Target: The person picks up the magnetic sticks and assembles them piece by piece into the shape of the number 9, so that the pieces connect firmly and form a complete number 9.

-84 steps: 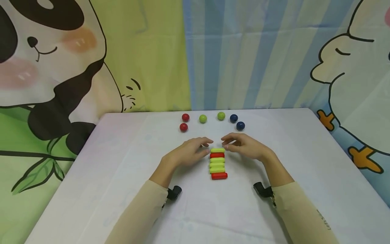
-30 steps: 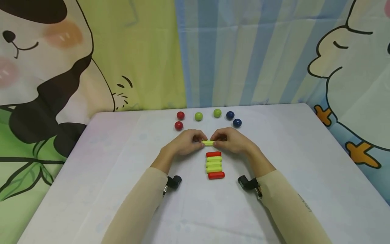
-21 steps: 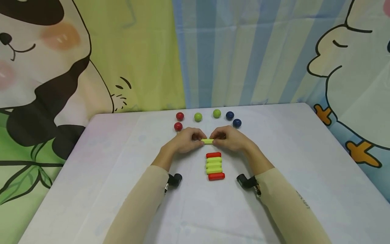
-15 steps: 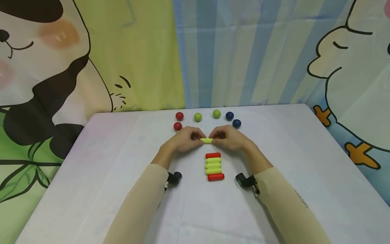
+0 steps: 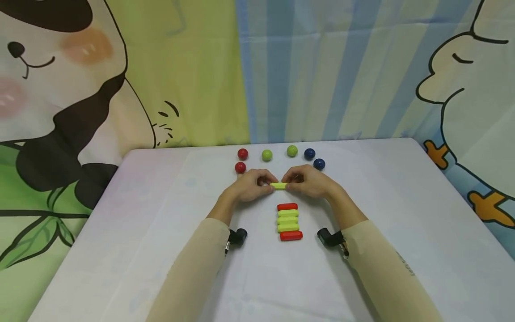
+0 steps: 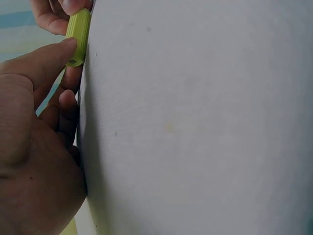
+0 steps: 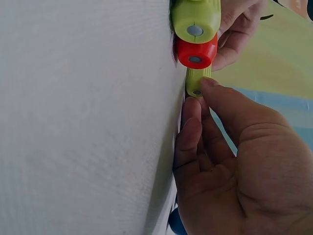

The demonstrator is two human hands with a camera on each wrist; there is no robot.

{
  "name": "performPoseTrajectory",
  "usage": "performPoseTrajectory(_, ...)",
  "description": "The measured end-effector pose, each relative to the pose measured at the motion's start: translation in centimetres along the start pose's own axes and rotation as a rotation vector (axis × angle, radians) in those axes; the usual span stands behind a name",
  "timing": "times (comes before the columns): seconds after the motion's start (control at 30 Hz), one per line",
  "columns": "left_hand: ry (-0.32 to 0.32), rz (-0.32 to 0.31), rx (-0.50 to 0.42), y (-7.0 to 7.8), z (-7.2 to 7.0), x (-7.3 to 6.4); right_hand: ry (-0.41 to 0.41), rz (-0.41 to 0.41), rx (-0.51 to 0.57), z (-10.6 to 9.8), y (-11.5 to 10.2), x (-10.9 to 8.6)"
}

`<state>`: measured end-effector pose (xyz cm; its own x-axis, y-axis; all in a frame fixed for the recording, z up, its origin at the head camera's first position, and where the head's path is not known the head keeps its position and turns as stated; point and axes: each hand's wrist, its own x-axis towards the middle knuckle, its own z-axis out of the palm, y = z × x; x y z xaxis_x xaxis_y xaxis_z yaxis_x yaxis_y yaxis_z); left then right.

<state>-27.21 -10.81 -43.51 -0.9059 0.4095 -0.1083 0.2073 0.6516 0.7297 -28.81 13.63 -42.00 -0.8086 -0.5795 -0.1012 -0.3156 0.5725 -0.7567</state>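
Observation:
A short yellow-green magnetic rod (image 5: 279, 186) lies crosswise between the two hands, far side of a row of rods. My left hand (image 5: 250, 185) pinches its left end between thumb and fingers. At the right end, my right hand (image 5: 310, 181) pinches it the same way. The left wrist view shows the ribbed rod (image 6: 78, 36) close over the white tabletop, with a grey dot in its end. Nearer stands the row: a red rod (image 5: 287, 206), several yellow-green rods (image 5: 288, 220) side by side, and another red rod (image 5: 291, 235) at the near end.
Beyond the hands, balls form an arc near the table's back edge: two red balls (image 5: 240, 167), two green balls (image 5: 292, 150) and two dark blue balls (image 5: 319, 164). A printed curtain (image 5: 201, 89) hangs behind the white table (image 5: 120, 250).
Both hands came together on the row's farthest yellow-green rod and moved it away from the row. Over the last half second the hands hold it nearly still; the head view shifts slightly.

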Motion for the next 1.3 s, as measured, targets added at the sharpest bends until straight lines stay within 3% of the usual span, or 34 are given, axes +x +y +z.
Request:
performPoseTrajectory(0.2, 0.007, 0.000, -0.015, 0.2, 0.1, 0.1, -0.008, -0.003, -0.010, -0.4, -0.1, -0.3)
performPoseTrajectory(0.4, 0.003, 0.005, -0.005, 0.0, 0.1, -0.2, -0.021, 0.004, -0.123, -1.4, -0.7, -1.4)
performPoseTrajectory(0.67, 0.007, 0.014, -0.009, 0.0, 0.5, 0.0, 0.226, -0.027, -0.188, -3.7, 1.0, -3.4)
performPoseTrajectory(0.77, 0.005, 0.016, -0.005, 0.0, 0.6, 0.0, 0.272, -0.034, -0.207, -4.4, 1.7, -4.1)
performPoseTrajectory(0.97, 0.030, -0.011, 0.018, -0.5, 0.5, -0.4, 0.282, -0.046, -0.207, -4.8, 2.2, -4.5)
performPoseTrajectory(1.3, 0.035, 0.024, -0.010, -0.4, 0.7, -0.5, 0.271, 0.018, -0.195, -5.3, 3.2, -4.0)
